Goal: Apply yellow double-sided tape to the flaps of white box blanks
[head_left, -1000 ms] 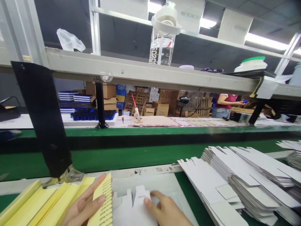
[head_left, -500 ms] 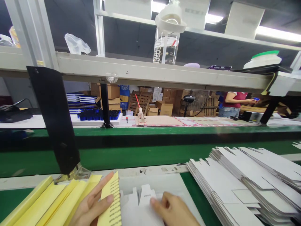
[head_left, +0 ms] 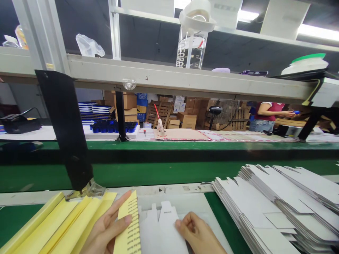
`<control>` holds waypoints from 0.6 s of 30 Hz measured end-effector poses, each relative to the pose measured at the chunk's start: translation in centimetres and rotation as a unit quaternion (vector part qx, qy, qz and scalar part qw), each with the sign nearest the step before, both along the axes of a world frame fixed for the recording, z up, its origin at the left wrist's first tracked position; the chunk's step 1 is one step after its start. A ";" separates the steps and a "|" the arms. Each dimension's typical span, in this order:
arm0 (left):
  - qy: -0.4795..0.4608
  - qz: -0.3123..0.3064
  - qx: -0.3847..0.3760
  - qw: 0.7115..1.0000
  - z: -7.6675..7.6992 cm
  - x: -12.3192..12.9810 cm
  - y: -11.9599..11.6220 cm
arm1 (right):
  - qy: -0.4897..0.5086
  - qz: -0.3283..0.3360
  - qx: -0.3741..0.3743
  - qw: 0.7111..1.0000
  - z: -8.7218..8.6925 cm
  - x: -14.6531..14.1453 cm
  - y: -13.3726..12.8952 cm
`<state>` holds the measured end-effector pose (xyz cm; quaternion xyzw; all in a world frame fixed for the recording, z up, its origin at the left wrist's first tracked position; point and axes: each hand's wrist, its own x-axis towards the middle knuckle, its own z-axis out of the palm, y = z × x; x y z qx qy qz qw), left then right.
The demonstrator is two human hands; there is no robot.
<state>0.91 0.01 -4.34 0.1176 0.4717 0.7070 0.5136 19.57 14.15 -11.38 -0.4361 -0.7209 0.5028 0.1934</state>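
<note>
My left hand (head_left: pixel 109 225) grips a yellow printed pad (head_left: pixel 129 227), thumb in front and fingers behind it. Right of the pad, a white die-cut cardboard piece (head_left: pixel 161 229) lies flat on a pale board (head_left: pixel 203 208). The curled fingers of my right hand (head_left: pixel 197 233) are at that piece's right edge, with the thumb tip touching it; whether they pinch anything is hidden. Several folded yellow sheets (head_left: pixel 63 225) lie to the left of my left hand.
Stacks of flat white cartons (head_left: pixel 254 204) lie at the right. A black-wrapped post (head_left: pixel 65 130) stands at the left, under a shelf beam (head_left: pixel 159 76) holding a clear bottle (head_left: pixel 192 49). A person (head_left: pixel 267 114) stands far back on the right.
The view has shifted slightly, moving the scene a little right and up. My right thumb has slid from the face of the white piece to its right edge. My left hand still grips the pad.
</note>
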 end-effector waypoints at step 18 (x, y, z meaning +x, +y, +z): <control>-0.035 0.105 -0.006 0.994 -5.4 1.1 1.3 | 0.016 0.059 0.098 0.993 1.5 -1.0 -1.5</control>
